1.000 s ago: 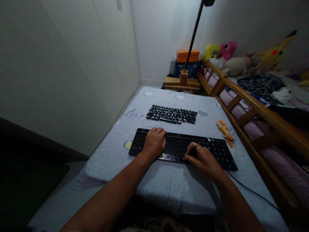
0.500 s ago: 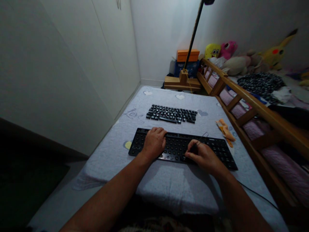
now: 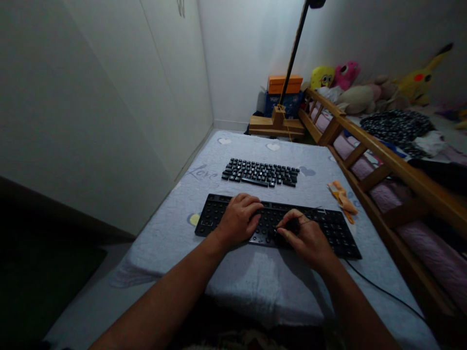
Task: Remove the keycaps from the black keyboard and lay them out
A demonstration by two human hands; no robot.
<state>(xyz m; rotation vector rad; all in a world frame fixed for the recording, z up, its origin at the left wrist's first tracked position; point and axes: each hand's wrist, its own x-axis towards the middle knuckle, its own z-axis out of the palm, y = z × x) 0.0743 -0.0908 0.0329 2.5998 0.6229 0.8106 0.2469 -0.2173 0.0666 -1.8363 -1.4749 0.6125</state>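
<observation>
A black keyboard (image 3: 263,204) with many bare key sockets lies across the cloth in front of me. My left hand (image 3: 239,218) rests on its left-middle part, fingers stretched over the keys area and thumb apart. Over the lower middle, my right hand (image 3: 304,238) pinches a keycap puller (image 3: 310,210), whose thin wires stick out past the knuckles. A small dark piece, perhaps a keycap, shows at the fingertips; its outline is hard to make out. Removed keycaps (image 3: 260,171) lie beyond the keyboard, laid out in rows. Keys still sit on the keyboard's right end.
An orange cloth item (image 3: 343,197) lies right of the keyboard. A cable (image 3: 386,289) runs off to the lower right. A wooden bed rail (image 3: 394,158) borders the right side, a white cabinet (image 3: 146,121) the left. A lamp stand (image 3: 277,121) is at the back.
My left hand has slid slightly right, its fingers more spread. The right hand has shifted slightly left and turned, so the puller's wires now lie lower.
</observation>
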